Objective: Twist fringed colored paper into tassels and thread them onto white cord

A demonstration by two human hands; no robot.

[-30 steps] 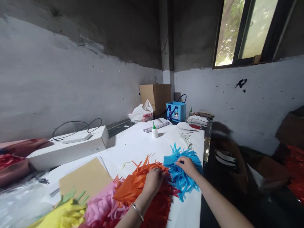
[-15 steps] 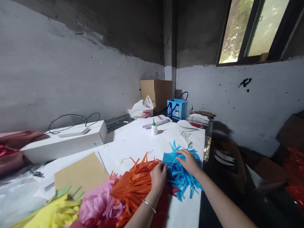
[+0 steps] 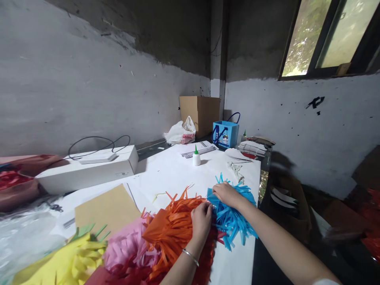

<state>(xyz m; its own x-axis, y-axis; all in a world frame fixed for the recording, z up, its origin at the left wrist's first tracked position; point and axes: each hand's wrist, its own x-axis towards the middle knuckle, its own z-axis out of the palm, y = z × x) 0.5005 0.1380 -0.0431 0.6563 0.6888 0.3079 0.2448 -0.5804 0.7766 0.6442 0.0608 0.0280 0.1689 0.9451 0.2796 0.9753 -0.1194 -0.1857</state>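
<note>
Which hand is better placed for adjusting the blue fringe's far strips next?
Probably the right hand: it is over the blue fringe, close to those far strips. The left hand is farther from them, at the right side of the orange fringe.

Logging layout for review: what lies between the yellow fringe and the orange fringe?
In the head view, pink fringe lies between the yellow fringe and the orange fringe, with dark red fringe on its near side.
</note>
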